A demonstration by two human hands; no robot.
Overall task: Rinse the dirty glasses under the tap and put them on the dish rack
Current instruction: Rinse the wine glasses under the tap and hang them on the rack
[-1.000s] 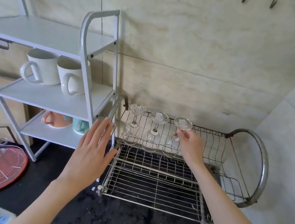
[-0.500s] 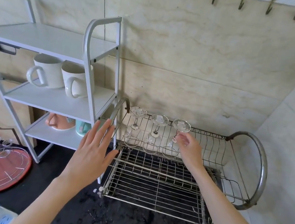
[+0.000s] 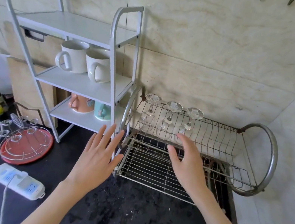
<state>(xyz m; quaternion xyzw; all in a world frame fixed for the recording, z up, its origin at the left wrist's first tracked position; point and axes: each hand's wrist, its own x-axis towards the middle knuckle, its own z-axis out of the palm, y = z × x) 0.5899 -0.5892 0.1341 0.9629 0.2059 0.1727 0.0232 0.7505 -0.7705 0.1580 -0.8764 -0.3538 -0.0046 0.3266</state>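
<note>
So you've got three stemmed glasses (image 3: 169, 119) sitting upside down in a row along the back of the dish rack (image 3: 252, 162), feet up, bowls resting on the upper wire tier, over at about 1 o'clock from the middle of the view. Your right hand (image 3: 188, 164) floats over the rack just in front of the right-most glass, fingers (image 3: 182, 138) loosely spread and a bit bent, holding nothing; whether a fingertip grazes that glass, can't tell. Your left hand (image 3: 96, 160) is at around 7 o'clock of the glasses, flat and wide open, fingers straight, empty too, hovering by the rack's left end loop and the leg of the white shelf unit (image 3: 80, 84). That shelf has two white mugs (image 3: 84, 61) on the middle level and a pink cup (image 3: 80, 103) plus a teal one (image 3: 102, 110) below. On the dark worktop (image 3: 124, 216) at 9 o'clock there's a red round tray (image 3: 28, 148) with a wire holder on it, and a white power strip (image 3: 18, 181) nearer you.
</note>
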